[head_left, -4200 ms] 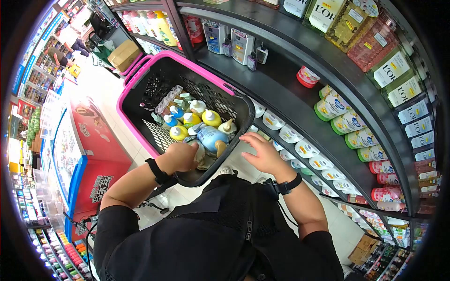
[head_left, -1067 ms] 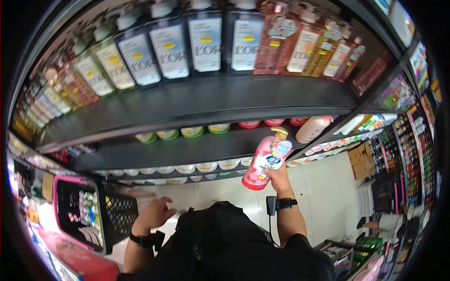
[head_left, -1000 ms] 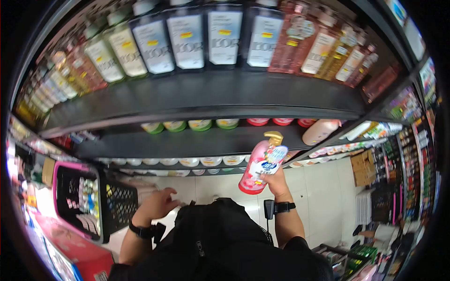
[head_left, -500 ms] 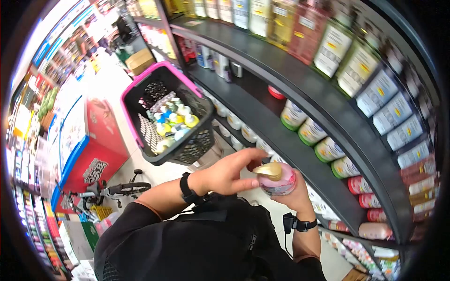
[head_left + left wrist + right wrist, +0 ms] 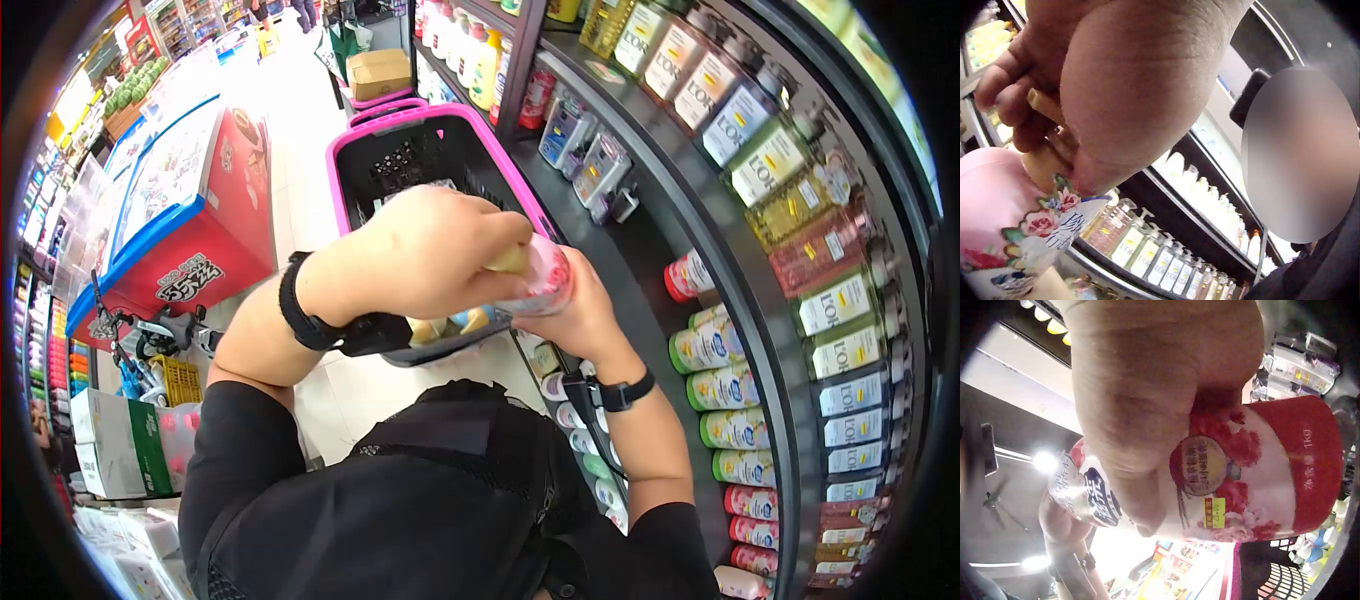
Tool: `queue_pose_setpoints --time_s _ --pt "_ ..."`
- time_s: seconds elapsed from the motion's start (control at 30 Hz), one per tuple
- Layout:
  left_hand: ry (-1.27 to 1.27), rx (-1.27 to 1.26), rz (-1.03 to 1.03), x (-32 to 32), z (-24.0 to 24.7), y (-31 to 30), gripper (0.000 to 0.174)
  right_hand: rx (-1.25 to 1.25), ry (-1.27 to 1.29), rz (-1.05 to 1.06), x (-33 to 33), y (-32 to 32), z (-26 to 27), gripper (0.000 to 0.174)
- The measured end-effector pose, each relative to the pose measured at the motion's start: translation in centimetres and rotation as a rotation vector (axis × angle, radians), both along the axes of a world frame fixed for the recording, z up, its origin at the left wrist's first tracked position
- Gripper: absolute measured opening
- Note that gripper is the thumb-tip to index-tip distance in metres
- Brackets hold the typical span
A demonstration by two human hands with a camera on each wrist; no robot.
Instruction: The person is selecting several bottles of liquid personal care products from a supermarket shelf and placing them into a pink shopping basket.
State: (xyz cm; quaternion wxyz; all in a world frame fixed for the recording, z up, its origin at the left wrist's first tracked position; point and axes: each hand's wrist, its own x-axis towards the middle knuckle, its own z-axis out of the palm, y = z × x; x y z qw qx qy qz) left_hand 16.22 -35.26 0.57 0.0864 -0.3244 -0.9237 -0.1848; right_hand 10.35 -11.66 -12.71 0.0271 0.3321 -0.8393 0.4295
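A pink and red pump bottle [image 5: 551,274] with a flower print tilts over the near side of the shopping basket [image 5: 482,138], a black one with a pink rim. My right hand [image 5: 580,318] grips the bottle round its body; in the right wrist view the thumb lies across the label, near a yellow price sticker [image 5: 1214,513]. Curled over the top, my left hand [image 5: 430,250] holds the gold pump head [image 5: 1041,164], which shows between its fingers in the left wrist view. Below, parts of other bottles [image 5: 470,319] show inside the basket, mostly hidden by my left hand and forearm.
Shelves at the right bear green-based bottles [image 5: 722,390], red ones [image 5: 752,530] and rows of tall pump bottles [image 5: 768,165]. A red freezer with a blue edge [image 5: 205,215] stands at left, a bicycle [image 5: 165,335] before it. A cardboard box [image 5: 378,74] sits beyond the basket.
The view has swung left from the shelf. My right hand has brought the pink bottle from the shelf side to over the basket, and my left hand has closed round its pump head.
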Motion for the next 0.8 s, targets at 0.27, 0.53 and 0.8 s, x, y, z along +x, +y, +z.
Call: queue_pose_setpoints --time_s 0.27,0.53,0.8 --pt "-0.075 -0.127 0.164 -8.4 -7.0 -7.3 0.028 -0.261 -0.556 -0.009 -3.6 -0.9 -7.8 0.06" --pt "-0.228 -0.277 0.388 -11.0 -11.8 -11.5 0.034 0.038 -0.565 -0.736 10.0 17.5 -22.4 0.035" --pt "-0.345 -0.288 0.515 -14.5 -13.7 -11.5 0.038 0.306 -1.547 -0.968 30.7 20.5 -29.8 0.027"
